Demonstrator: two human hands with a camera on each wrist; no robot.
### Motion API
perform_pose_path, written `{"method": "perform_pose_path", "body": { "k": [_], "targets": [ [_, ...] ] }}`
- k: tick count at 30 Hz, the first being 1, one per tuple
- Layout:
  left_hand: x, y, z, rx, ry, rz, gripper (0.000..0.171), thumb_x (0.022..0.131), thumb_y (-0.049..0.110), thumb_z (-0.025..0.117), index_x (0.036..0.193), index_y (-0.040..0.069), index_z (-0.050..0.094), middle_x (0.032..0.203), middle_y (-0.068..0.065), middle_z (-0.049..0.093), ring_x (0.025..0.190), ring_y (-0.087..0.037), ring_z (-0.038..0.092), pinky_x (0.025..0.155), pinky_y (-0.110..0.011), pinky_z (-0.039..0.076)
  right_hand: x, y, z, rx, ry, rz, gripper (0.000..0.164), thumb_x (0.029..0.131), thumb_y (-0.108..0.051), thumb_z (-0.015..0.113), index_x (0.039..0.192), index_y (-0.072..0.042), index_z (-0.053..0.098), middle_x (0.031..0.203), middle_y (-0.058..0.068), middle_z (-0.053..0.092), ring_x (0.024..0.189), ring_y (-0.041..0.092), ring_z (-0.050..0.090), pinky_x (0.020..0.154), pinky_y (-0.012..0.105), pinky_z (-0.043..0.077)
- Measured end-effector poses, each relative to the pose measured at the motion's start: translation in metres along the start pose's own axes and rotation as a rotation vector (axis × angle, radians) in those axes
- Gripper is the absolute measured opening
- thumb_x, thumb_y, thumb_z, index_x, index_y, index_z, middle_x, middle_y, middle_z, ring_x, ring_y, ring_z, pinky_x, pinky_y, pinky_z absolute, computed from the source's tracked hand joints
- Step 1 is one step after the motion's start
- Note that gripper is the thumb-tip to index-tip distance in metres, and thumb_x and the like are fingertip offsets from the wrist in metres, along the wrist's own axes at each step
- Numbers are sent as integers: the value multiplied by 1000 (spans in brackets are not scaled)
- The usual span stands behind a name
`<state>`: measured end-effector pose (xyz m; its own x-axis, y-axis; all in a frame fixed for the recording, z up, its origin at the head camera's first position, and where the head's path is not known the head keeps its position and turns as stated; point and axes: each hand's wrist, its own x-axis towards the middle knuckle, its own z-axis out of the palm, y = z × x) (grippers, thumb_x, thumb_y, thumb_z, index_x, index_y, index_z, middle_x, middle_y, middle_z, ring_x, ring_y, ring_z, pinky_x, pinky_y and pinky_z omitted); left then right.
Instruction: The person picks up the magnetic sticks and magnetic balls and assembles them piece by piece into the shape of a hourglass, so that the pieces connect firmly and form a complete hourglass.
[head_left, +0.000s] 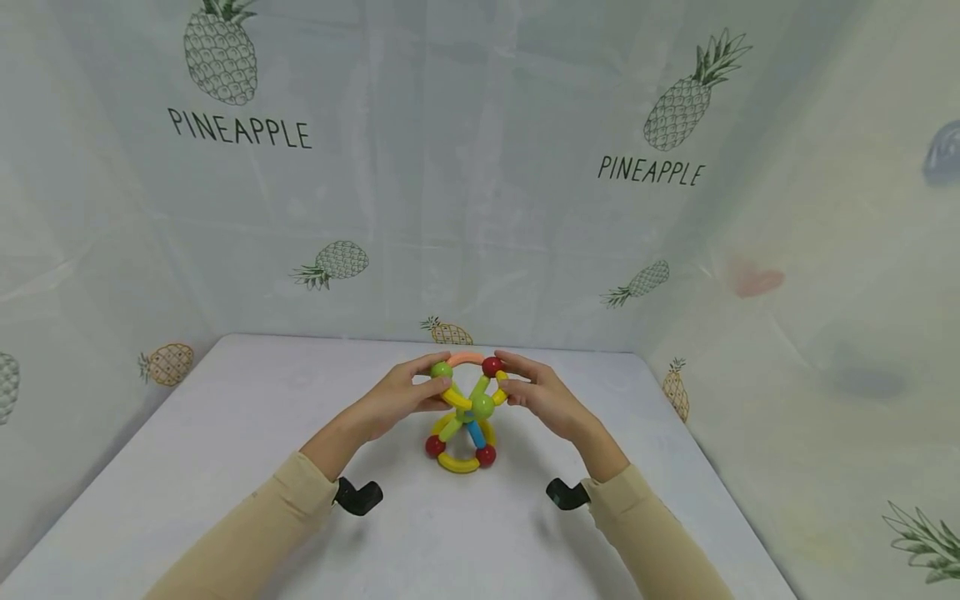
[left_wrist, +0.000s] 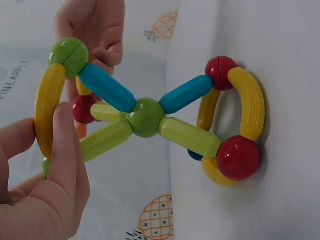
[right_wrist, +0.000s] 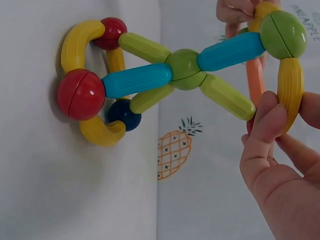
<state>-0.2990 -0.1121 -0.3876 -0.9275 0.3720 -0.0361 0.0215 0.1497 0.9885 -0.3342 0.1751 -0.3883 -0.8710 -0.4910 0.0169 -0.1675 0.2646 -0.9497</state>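
Note:
A toy of magnetic rods and balls stands upright on the table between the hands. Its middle green ball [left_wrist: 145, 117] joins straight blue and light green rods that fan out up and down. Below, curved yellow rods [left_wrist: 248, 102] link red balls [right_wrist: 81, 94] and a dark blue ball [right_wrist: 125, 114] into a ring. My left hand [head_left: 401, 394] pinches a curved yellow rod [left_wrist: 49, 102] of the upper ring. On the other side my right hand [head_left: 547, 397] pinches another curved yellow rod [right_wrist: 290, 90]. An orange curved rod [head_left: 467, 358] spans the far side; fingers partly hide the upper ring.
The white table [head_left: 247, 417] extends around the toy, with a pineapple-print curtain [head_left: 480, 183] behind and at the sides. Black wrist mounts [head_left: 358, 497] stick out from both sleeves just above the table.

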Motion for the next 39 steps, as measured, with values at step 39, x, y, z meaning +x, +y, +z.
{"method": "perform_pose_path", "body": {
  "k": [39],
  "targets": [
    [8,-2,-2,-38,52,-86,63,109,32,63,166,22,37,139,-15,61,112,-24,74,102,-34,57,4,-3,-2,3,-14,-5,58,108,-26,63,162,-21,45,157,11,53,108,27,63,107,48,53]
  ]
}}
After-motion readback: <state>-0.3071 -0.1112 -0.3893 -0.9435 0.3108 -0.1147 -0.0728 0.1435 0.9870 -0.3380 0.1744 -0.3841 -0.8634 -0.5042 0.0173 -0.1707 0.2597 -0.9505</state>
